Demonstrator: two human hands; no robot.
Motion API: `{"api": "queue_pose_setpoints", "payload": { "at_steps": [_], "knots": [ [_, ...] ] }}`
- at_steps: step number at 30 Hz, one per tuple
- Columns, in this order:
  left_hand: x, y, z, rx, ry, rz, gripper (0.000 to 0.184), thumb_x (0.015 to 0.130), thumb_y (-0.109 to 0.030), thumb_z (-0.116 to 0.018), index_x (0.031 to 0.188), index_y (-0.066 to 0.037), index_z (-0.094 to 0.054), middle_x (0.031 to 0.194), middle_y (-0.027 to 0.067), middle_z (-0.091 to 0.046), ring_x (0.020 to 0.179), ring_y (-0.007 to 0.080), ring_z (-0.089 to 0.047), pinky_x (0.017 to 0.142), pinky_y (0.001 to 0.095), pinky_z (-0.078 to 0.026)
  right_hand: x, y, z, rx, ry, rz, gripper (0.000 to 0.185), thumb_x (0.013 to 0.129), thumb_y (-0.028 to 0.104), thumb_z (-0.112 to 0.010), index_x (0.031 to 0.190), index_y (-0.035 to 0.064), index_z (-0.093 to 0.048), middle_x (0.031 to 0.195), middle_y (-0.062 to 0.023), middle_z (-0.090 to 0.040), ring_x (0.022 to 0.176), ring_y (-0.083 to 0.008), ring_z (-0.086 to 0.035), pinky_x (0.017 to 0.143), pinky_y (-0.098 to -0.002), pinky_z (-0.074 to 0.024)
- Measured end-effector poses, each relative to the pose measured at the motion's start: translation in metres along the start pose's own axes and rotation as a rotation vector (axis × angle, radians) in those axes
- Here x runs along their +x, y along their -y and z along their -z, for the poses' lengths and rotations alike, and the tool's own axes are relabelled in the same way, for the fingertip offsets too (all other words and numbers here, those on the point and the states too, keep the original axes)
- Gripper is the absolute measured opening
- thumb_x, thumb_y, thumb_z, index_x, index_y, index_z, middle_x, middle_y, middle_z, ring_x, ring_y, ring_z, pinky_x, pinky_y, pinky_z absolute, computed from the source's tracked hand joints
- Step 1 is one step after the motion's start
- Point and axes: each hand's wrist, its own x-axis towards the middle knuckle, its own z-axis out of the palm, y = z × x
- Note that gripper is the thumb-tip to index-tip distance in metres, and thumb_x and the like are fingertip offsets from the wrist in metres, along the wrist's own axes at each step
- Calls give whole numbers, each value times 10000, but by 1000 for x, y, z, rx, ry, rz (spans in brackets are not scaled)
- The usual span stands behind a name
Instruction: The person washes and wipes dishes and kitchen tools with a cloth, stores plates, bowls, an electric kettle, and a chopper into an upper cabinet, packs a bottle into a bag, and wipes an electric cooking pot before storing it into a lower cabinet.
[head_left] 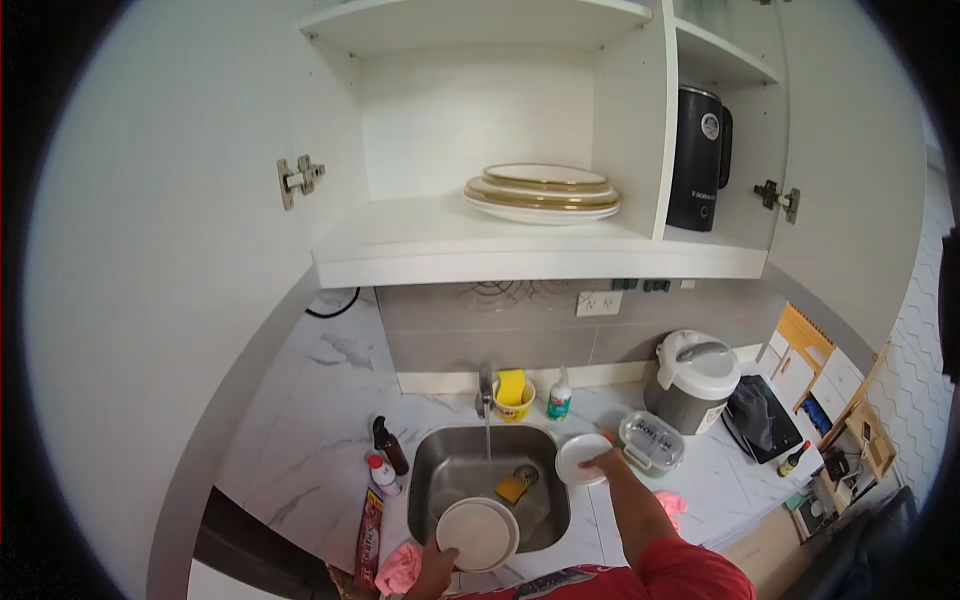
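Observation:
My left hand (432, 570) grips the edge of a white plate (478, 536) over the front of the steel sink (413, 475). A second rim shows behind it, so it may be two plates stacked. At the sink's right edge, my right hand (604, 462) has its fingers closed on the rim of a smaller round white dish (578, 458). Water runs from the faucet (485, 390) into the basin. A yellow sponge (512, 488) lies in the sink beside the drain (526, 474).
An open cabinet above holds stacked gold-rimmed plates (545, 193) and a black kettle (697, 160). On the counter stand a spray bottle (390, 445), a red-capped bottle (383, 475), a soap bottle (559, 397), a glass container (651, 441) and a rice cooker (695, 375).

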Motion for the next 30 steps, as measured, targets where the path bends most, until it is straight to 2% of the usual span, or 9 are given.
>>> {"api": "queue_pose_setpoints", "payload": {
  "at_steps": [2, 6, 8, 12, 15, 16, 18, 24, 30],
  "knots": [
    [12, 9, 6, -1, 7, -2, 564, 762, -2, -484, 1311, -59, -374, 1177, 147, -518, 992, 287, -576, 736, 406, -556, -48, 18, 43, 347, 377, -104, 942, 486, 225, -904, 1269, 9, -426, 1107, -116, -588, 1014, -309, -576, 817, -510, -480],
    [22, 12, 3, -28, -33, 22, 565, 760, 2, -488, 1310, -51, -371, 1191, 154, -507, 999, 294, -575, 744, 415, -554, -14, 5, 28, 348, 337, -248, 734, 530, 48, -855, 1190, 64, -532, 977, -103, -630, 933, -290, -607, 721, -494, -510],
    [21, 6, -5, -65, -51, -23, 518, 748, 18, -497, 1258, -14, -410, 1123, 166, -535, 946, 301, -593, 699, 425, -561, 6, -17, 9, 795, 427, 44, 724, 531, -46, -813, 1182, 106, -535, 983, -105, -623, 942, -279, -602, 724, -445, -525],
    [23, 3, -4, -58, -93, -97, 483, 726, 35, -509, 1206, 12, -459, 1059, 157, -571, 889, 297, -613, 650, 417, -564, -51, 5, 32, 791, 411, 113, 703, 560, -74, -787, 1182, 97, -508, 1002, -110, -616, 965, -285, -595, 766, -453, -525],
    [27, -19, 5, -66, -97, -63, 514, 714, 44, -501, 1225, -4, -458, 1069, 138, -580, 897, 277, -612, 649, 386, -553, -90, 40, 63, 1035, 651, 365, 708, 593, -60, -783, 1221, 36, -471, 1060, -117, -602, 1000, -274, -588, 867, -432, -496],
    [16, -48, 0, -60, -57, -26, 560, 692, 31, -497, 1248, 7, -432, 1120, 154, -565, 1026, 269, -571, 818, 376, -512, -105, 59, 84, 993, 744, 352, 711, 608, -44, -784, 1238, 13, -460, 1084, -120, -597, 1007, -270, -587, 894, -418, -485],
    [19, -69, 5, -115, -20, -97, 559, 686, 33, -496, 1241, 7, -440, 1116, 147, -569, 1018, 256, -575, 845, 367, -492, -187, 123, 151, 1041, 885, 382, 704, 637, -7, -781, 1253, -28, -440, 1111, -140, -591, 1014, -257, -586, 910, -391, -475],
    [0, -117, 16, -211, 25, -216, 580, 669, 57, -470, 1247, 8, -449, 1127, 126, -574, 1034, 223, -561, 919, 321, -416, -335, 314, 261, 1041, 686, 1065, 683, 684, 51, -753, 1272, -17, -412, 1171, -166, -548, 1058, -251, -560, 904, -392, -477],
    [-19, -135, 15, -181, -10, -234, 583, 676, 63, -466, 1256, 5, -448, 1131, 119, -571, 1031, 213, -553, 922, 307, -403, -306, 511, 244, 1043, 616, 929, 838, 701, -136, -655, 1369, 20, -174, 1252, -226, -417, 1017, -351, -564, 803, -481, -546]
  ]
}}
